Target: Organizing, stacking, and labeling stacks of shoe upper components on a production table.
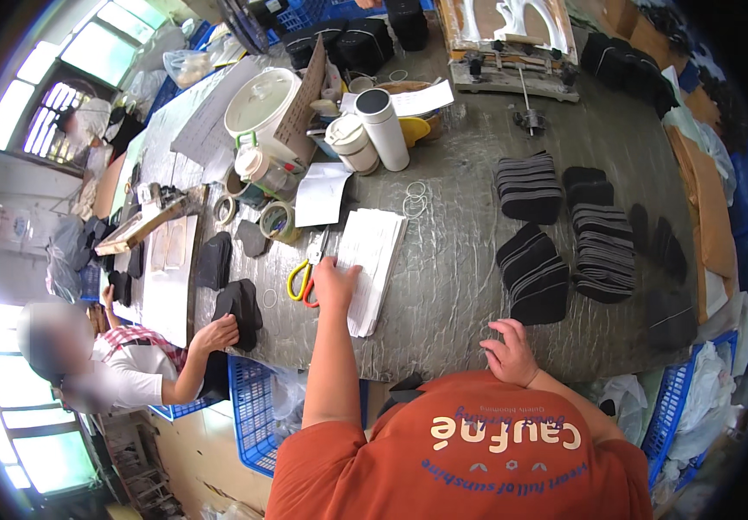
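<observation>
L hand is at the yellow-and-orange-handled metal scissors and the white rectangular paper stack, approx. 8 o'clock on the grey film-covered surface; fingers bent, can't tell if gripping. R hand: fingers loosely curled, apparently empty, 5 o'clock. Done: black fabric-like pieces stacked, approx. 3 o'clock; remainder unclear (no count poss.). Scissors' blades point approx. 1, long axis 7–1; paper's approx. 6–12.
</observation>
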Demonstrator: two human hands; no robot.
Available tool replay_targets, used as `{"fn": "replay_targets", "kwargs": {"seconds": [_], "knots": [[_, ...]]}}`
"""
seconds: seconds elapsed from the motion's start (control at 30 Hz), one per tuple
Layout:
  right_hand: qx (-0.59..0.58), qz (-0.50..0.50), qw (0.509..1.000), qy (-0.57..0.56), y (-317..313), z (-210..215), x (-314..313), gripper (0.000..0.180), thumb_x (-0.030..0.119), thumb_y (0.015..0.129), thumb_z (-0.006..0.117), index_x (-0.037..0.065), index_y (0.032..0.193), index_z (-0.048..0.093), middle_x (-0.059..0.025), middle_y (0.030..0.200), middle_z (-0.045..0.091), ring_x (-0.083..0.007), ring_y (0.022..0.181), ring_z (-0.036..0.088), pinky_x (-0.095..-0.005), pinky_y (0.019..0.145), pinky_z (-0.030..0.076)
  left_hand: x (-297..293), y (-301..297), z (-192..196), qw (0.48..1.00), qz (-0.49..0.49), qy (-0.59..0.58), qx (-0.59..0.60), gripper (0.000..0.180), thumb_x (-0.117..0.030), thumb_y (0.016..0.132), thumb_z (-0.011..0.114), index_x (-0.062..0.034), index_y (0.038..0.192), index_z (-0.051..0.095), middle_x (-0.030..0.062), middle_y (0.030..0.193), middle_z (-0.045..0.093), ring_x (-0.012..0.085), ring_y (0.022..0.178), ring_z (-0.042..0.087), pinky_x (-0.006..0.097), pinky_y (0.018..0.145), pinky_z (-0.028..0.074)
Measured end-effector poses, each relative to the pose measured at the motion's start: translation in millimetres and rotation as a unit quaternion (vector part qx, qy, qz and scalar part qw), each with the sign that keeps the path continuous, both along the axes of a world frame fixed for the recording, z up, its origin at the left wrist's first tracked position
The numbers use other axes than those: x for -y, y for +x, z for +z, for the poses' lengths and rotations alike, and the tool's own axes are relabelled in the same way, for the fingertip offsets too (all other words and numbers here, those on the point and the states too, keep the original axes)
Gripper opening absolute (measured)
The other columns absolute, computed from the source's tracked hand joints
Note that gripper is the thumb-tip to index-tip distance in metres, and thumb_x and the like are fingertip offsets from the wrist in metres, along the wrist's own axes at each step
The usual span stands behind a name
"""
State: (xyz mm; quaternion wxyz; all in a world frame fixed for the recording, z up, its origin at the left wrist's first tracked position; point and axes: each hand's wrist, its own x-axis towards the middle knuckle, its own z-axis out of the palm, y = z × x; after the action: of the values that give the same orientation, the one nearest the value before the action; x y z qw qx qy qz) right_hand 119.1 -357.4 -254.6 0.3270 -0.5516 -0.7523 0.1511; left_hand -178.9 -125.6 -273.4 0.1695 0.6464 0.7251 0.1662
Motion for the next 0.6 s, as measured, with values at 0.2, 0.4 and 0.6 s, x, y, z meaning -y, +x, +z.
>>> {"fn": "replay_targets", "kwargs": {"seconds": [0.2,0.4,0.6], "knots": [[-0.138,0.06,0.973,-0.176,-19,4,-33,0.02,0.002,0.075,0.061,0.005,0.094,0.058,-0.0109,0.102,0.056,-0.0275,0.094,0.054,-0.0385,0.087,0.042,9,-10,31,0.939,0.001,-0.081,0.333,0.02,-0.006,0.077,0.064,0.0035,0.094,0.061,0.005,0.078,0.064,0.0094,0.067,0.058,0.023,0.061,0.046],[-0.717,-0.02,0.537,-0.444,-67,23,-93,0.033,0.019,0.091,0.052,0.0,0.118,0.047,-0.009,0.111,0.057,-0.0211,0.104,0.054,-0.0397,0.09,0.044,67,36,63,0.832,-0.071,-0.187,0.518,0.018,0.0,0.076,0.064,-0.0024,0.093,0.058,0.0026,0.075,0.061,0.0083,0.068,0.057,0.021,0.062,0.047],[-0.76,-0.164,0.5,-0.382,-84,23,-87,0.032,0.015,0.095,0.04,-0.001,0.123,0.041,-0.0146,0.122,0.049,-0.0292,0.11,0.052,-0.0441,0.093,0.042,100,46,53,0.883,-0.414,0.031,0.219,0.018,-0.012,0.069,0.071,-0.0052,0.084,0.062,0.0122,0.091,0.054,0.0287,0.081,0.055,0.037,0.07,0.046]]}}
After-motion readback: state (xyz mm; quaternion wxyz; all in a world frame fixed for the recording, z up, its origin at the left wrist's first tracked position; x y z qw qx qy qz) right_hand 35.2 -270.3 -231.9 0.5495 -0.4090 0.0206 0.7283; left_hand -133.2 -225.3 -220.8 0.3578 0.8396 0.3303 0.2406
